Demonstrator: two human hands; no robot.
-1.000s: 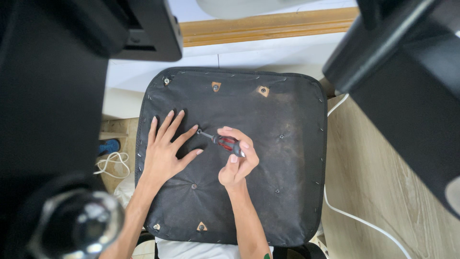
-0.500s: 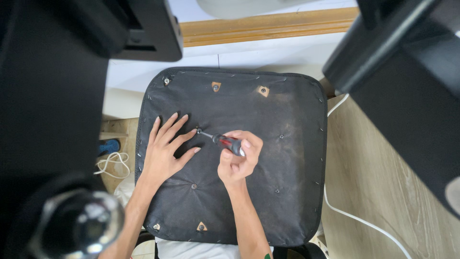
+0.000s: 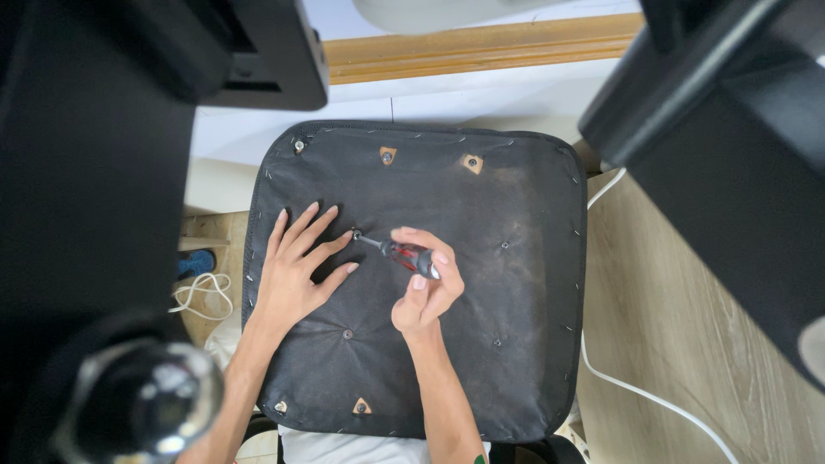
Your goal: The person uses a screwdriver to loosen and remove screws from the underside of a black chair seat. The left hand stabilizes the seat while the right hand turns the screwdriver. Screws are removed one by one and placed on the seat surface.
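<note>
The black fabric underside of a chair seat (image 3: 507, 189) lies face up before me, edged with staples and dotted with screw holes. My left hand (image 3: 296, 271) rests flat on it with fingers spread, its fingertips beside a screw (image 3: 357, 234). My right hand (image 3: 425, 292) grips a screwdriver (image 3: 404, 254) with a red and black handle. The screwdriver's tip sits on that screw.
Dark chair parts (image 3: 730, 129) loom at the right and left (image 3: 94, 172) of the view. A white cable (image 3: 636, 391) runs over the wooden floor at the right. A wooden strip (image 3: 481, 43) lies beyond the seat. A coiled white cord (image 3: 202, 292) sits at the left.
My right hand's fingers have shifted around the screwdriver handle, closing and reopening as it turns. The left hand and the seat have stayed put.
</note>
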